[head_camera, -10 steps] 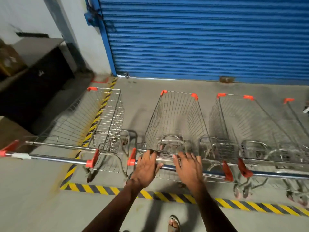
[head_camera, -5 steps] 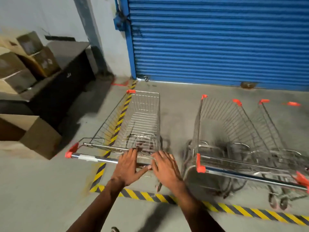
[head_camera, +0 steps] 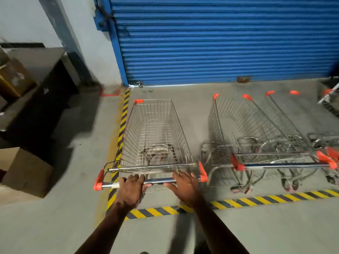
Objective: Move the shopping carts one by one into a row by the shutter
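Since 0.5 s ago both hands have spread apart along the handle point(head_camera: 161, 180) of the left cart point(head_camera: 156, 136); view has swung, so this cart now sits more central in frame. Left hand point(head_camera: 131, 189): fingers curled over the bar, grasping it left of centre. Right hand point(head_camera: 185, 186): fingers extended across the bar right of centre, thumb toward the left hand; resting on it, released rather than clenched. Cart points toward the blue shutter point(head_camera: 220, 43) at far, its left side along the yellow-black floor stripe point(head_camera: 123, 125). Right of it, apart, second cart point(head_camera: 244, 129) with more carts beyond, same heading. Near stripe point(head_camera: 266, 198) runs behind their wheels. Boxes point(head_camera: 23, 171) at left.
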